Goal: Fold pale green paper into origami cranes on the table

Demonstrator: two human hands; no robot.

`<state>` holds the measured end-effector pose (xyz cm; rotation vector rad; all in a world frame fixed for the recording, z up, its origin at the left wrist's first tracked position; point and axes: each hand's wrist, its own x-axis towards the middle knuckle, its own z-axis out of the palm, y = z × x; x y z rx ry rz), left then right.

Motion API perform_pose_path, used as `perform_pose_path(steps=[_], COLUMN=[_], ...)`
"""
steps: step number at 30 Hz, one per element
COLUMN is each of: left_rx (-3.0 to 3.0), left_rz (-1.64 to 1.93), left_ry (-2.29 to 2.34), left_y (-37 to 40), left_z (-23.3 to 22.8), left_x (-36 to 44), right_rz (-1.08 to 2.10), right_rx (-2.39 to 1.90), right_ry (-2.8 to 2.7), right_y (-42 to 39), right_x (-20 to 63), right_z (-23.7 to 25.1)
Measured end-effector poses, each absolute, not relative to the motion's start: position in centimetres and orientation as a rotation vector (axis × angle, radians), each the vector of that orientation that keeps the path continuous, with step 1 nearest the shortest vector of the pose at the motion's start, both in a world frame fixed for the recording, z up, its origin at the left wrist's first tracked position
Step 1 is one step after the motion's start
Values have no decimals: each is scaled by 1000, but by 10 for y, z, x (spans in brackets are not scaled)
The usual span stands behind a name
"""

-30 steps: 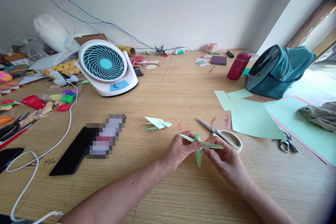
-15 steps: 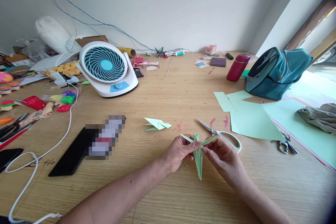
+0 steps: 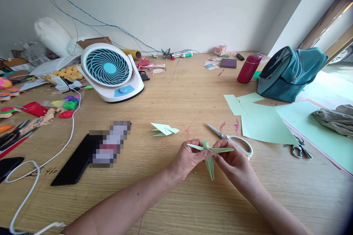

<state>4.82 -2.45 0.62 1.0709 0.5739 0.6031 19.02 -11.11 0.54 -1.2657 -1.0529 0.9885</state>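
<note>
Head view: left hand point(image 3: 190, 158) and right hand point(image 3: 234, 161) both pinch a green folded paper figure point(image 3: 210, 154) just above the wooden table point(image 3: 176, 198), near white-handled scissors point(image 3: 234, 141). Handwritten "460" point(image 3: 52, 170) marks the table beside a black phone point(image 3: 74, 161).

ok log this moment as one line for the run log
left hand: pinching folded green paper figure | right hand: pinching same figure | scissors: on table just beyond | second folded piece: lying apart
</note>
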Motion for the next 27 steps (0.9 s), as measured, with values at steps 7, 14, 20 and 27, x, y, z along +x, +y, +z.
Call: perform_pose_path(steps=[7,14,20,27], left_rx=[1170,1046,1141,1391], left_rz=[609,685,660,713], left_ry=[622,637,631,589], left_y=[-24,-28,-29,-27], left_z=[6,8,11,11], left_x=[48,53,52,51], right_rz=[896,992,992,1161], right_rx=[-1283,-1492,-1490,-1334], right_ry=[-1096,-1122,-1100,-983], right_y=[-111,-111,-111,-110], right_x=[188,185,184,184], right_z=[1,-3,-7,3])
